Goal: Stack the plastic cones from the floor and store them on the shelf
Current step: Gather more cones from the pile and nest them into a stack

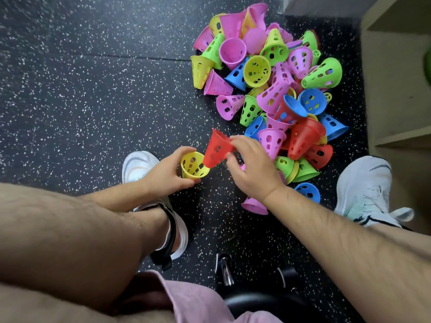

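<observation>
My left hand grips a yellow perforated cone with its wide mouth turned up and to the right. A red perforated cone is held by my right hand at its wide rim, with its narrow end touching the yellow cone's mouth. A heap of pink, green, blue, yellow and red cones lies on the dark speckled floor beyond my hands. A wooden shelf stands at the right edge.
My two white shoes rest on the floor either side of my hands, the left shoe partly behind my left wrist. A chair base with castors sits below me. Loose pink and blue cones lie near my right wrist.
</observation>
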Available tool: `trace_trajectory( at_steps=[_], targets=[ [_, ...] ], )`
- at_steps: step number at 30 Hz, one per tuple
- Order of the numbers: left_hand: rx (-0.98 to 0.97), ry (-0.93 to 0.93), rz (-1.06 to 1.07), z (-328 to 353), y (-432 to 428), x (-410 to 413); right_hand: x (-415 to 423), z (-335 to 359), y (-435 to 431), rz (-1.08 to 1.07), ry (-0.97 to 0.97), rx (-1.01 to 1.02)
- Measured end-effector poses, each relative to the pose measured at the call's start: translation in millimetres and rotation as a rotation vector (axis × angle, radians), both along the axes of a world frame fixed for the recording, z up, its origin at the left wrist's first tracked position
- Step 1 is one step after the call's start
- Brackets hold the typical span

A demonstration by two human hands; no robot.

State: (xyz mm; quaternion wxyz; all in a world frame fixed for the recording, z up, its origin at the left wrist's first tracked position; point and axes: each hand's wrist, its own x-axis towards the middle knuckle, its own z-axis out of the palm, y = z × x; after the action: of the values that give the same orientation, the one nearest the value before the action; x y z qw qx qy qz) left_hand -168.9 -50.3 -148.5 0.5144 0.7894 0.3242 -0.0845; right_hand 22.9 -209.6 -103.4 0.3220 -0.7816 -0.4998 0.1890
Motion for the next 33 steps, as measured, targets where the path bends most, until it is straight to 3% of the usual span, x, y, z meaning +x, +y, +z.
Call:
trace_trajectory(
  at_steps=[3,8,13,18,23,29,33],
  targets=[
    [0.011,-0.040,-0.001,2.9,-2.1,3.1,-9.3,-1.7,8.8,0.038,0.004,-0.040],
    [-0.008,-0.104,0.030,10.4,-10.9,10.8,-25.9,2.3,4.9,0.300,0.000,-0.143],
    [-0.041,-0.043,-0.109,12.6,-11.9,13.3,-20.0,7.5,-11.4,0.327,0.096,-0.333],
    [-0.035,0.005,-0.189,19.8,-16.2,31.6,-10.8,15.3,-29.1,0.316,0.103,-0.347],
    [-0.045,0.046,-0.197,17.0,-28.8,32.8,5.3,10.0,-35.6,0.185,-0.158,-0.406],
    [-0.074,0.048,-0.141,11.5,-25.8,28.8,5.1,-10.2,-30.3,0.479,-0.465,-0.559],
    [-0.108,0.052,-0.121,11.6,-25.3,28.3,3.5,-18.7,-27.7,0.561,-0.567,-0.643]
  ],
)
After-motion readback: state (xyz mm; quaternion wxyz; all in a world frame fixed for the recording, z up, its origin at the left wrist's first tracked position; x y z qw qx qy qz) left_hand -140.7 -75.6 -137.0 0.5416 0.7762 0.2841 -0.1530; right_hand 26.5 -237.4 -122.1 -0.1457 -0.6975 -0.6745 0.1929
